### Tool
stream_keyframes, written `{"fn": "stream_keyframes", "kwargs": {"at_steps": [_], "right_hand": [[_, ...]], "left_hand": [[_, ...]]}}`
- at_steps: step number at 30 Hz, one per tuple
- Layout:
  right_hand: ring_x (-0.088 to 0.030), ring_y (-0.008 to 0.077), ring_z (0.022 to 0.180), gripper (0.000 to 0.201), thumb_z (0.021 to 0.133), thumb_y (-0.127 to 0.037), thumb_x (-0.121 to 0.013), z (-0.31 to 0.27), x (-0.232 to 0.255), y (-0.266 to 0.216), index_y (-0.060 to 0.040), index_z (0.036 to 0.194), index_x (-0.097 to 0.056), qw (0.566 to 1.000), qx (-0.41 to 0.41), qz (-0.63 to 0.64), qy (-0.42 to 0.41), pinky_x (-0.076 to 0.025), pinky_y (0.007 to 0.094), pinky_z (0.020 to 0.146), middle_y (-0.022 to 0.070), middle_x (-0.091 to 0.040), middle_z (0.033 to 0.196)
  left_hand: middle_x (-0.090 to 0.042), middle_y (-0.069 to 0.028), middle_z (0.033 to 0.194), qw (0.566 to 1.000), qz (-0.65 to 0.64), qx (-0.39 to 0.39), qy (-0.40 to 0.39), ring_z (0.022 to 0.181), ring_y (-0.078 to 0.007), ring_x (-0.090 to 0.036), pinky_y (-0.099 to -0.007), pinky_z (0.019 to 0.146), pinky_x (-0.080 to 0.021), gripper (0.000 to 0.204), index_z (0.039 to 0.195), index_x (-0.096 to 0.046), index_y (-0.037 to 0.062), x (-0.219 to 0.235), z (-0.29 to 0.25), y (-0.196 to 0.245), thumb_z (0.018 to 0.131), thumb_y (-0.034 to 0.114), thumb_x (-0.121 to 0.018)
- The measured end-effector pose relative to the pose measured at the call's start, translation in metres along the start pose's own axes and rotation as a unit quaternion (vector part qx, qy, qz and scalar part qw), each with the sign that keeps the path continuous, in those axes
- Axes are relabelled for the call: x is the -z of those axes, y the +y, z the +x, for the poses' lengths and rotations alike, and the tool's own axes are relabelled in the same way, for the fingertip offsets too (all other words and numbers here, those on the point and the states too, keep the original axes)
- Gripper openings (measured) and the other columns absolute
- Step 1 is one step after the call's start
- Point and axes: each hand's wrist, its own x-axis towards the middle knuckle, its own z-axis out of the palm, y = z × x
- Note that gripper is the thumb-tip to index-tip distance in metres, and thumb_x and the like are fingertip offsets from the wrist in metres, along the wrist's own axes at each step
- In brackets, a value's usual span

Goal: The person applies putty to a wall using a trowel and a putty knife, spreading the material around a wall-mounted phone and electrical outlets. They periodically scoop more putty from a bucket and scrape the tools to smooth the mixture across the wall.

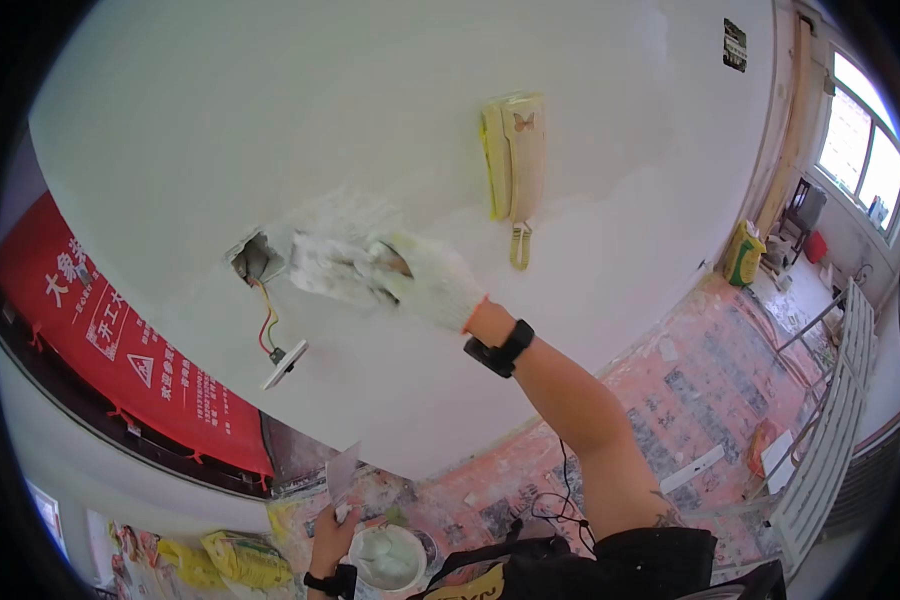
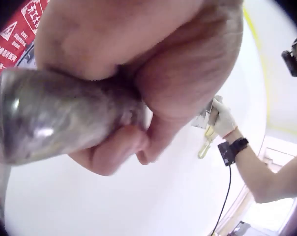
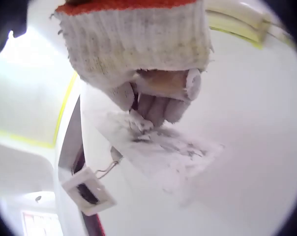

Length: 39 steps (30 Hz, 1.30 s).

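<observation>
In the head view my right hand, in a white knit glove, grips a putty-smeared trowel against the white wall. The right wrist view shows its wooden handle inside my curled fingers and its blade coated in white putty. Just left of the blade is an open electrical box, from which a switch plate dangles on coloured wires. Low down, my bare left hand holds a scraper with its blade up. Its shiny metal handle end fills the left wrist view.
Plastic covers a wall intercom handset right of the trowel. A bucket of putty stands below, beside my left hand. At left hangs a red banner. A metal bench and a yellow bag are at right.
</observation>
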Motion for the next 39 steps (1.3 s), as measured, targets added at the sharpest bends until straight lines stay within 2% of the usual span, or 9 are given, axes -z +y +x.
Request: {"fn": "stream_keyframes", "kwargs": {"at_steps": [3, 5, 11, 15, 17, 19, 24, 30, 39], "right_hand": [[-0.068, 0.0181, 0.083, 0.033, 0.094, -0.013, -0.064, -0.044, 0.018, -0.013, -0.0061, 0.125, -0.057, 0.959, -0.162, 0.232, -0.002, -0.051, 0.0347, 0.067, 0.0064, -0.067, 0.093], [-0.06, 0.0078, 0.084, 0.031, 0.094, -0.012, -0.065, -0.056, 0.04, -0.04, -0.0063, 0.124, -0.059, 0.818, -0.346, 0.439, -0.135, -0.048, 0.0277, 0.066, 0.0002, -0.064, 0.093], [-0.054, 0.0061, 0.077, 0.027, 0.095, -0.016, -0.067, -0.127, 0.011, -0.033, -0.0025, 0.118, -0.061, 0.798, -0.278, 0.387, -0.368, -0.044, 0.0223, 0.062, 0.0008, -0.062, 0.09], [-0.05, 0.0048, 0.074, 0.027, 0.096, -0.02, -0.067, -0.164, 0.027, 0.003, -0.0005, 0.114, -0.061, 0.812, -0.341, 0.236, -0.411, -0.044, 0.0214, 0.062, 0.0008, -0.06, 0.088], [-0.053, 0.0062, 0.073, 0.027, 0.097, -0.023, -0.067, -0.164, 0.048, -0.018, 0.0003, 0.109, -0.061, 0.671, -0.503, 0.446, -0.312, -0.046, 0.0251, 0.063, 0.0012, -0.061, 0.087], [-0.059, 0.0092, 0.075, 0.022, 0.098, -0.022, -0.064, -0.168, 0.041, -0.039, -0.0008, 0.104, -0.06, 0.687, -0.463, 0.478, -0.292, -0.049, 0.0297, 0.064, 0.0027, -0.064, 0.09], [-0.057, 0.0134, 0.079, 0.01, 0.102, -0.01, -0.054, -0.148, 0.013, -0.1, -0.0006, 0.105, -0.057, 0.947, -0.095, 0.143, -0.272, -0.048, 0.0284, 0.074, 0.0048, -0.063, 0.092], [-0.053, 0.0093, 0.073, 0.021, 0.106, -0.015, -0.052, -0.087, -0.024, -0.067, -0.0014, 0.121, -0.051, 0.909, -0.315, 0.262, -0.079, -0.045, 0.0256, 0.065, 0.0009, -0.054, 0.085], [-0.047, 0.0089, 0.061, 0.018, 0.105, -0.022, -0.055, 0.008, -0.104, -0.049, -0.0046, 0.109, -0.053, 0.987, -0.082, 0.137, 0.007, -0.042, 0.0286, 0.057, 0.0012, -0.051, 0.072]], "left_hand": [[-0.067, -0.0025, 0.081, 0.99, -0.099, 0.064, -0.083, 0.063, -0.0088, -0.059, -0.0274, 0.054, -0.046, 0.018, 0.1, -0.07, 0.0045, -0.006, 0.004, 0.08, 0.088, 0.017, -0.077], [-0.061, 0.0034, 0.07, 0.966, -0.173, 0.04, -0.187, 0.057, -0.005, -0.053, -0.0228, 0.05, -0.042, 0.015, 0.097, -0.067, 0.0058, -0.011, 0.008, 0.097, 0.091, 0.014, -0.077], [-0.064, 0.0026, 0.078, 0.959, -0.091, -0.006, -0.269, 0.059, -0.0047, -0.056, -0.0221, 0.052, -0.046, 0.026, 0.097, -0.068, 0.0061, 0.007, 0.007, 0.169, 0.087, 0.026, -0.082], [-0.068, -0.0017, 0.08, 0.989, -0.047, -0.118, -0.076, 0.071, -0.0101, -0.061, -0.0302, 0.066, -0.052, 0.031, 0.104, -0.068, 0.0012, 0.005, 0.016, 0.143, 0.087, 0.025, -0.08], [-0.069, -0.0056, 0.08, 0.987, -0.076, -0.141, -0.015, 0.075, -0.0146, -0.063, -0.0336, 0.072, -0.052, 0.033, 0.109, -0.067, -0.0008, 0.001, 0.015, 0.154, 0.088, 0.023, -0.078], [-0.069, -0.0125, 0.08, 0.989, -0.04, -0.135, 0.035, 0.071, -0.0233, -0.064, -0.0364, 0.07, -0.052, 0.034, 0.112, -0.065, -0.0011, -0.003, 0.017, 0.153, 0.09, 0.022, -0.076], [-0.07, -0.0202, 0.086, 0.99, 0.043, -0.127, 0.05, 0.077, -0.0311, -0.069, -0.0395, 0.071, -0.053, 0.036, 0.117, -0.061, -0.0034, -0.01, 0.005, 0.168, 0.092, 0.02, -0.073], [-0.07, -0.0253, 0.09, 0.986, 0.009, -0.123, 0.111, 0.084, -0.0418, -0.069, -0.0426, 0.074, -0.053, 0.04, 0.126, -0.056, -0.0039, 0.008, -0.017, 0.142, 0.094, 0.016, -0.068], [-0.067, -0.0129, 0.097, 0.978, -0.097, -0.032, 0.183, 0.084, -0.0193, -0.061, -0.0338, 0.076, -0.05, 0.037, 0.128, -0.053, -0.0037, 0.01, -0.049, 0.032, 0.093, 0.006, -0.062]]}}
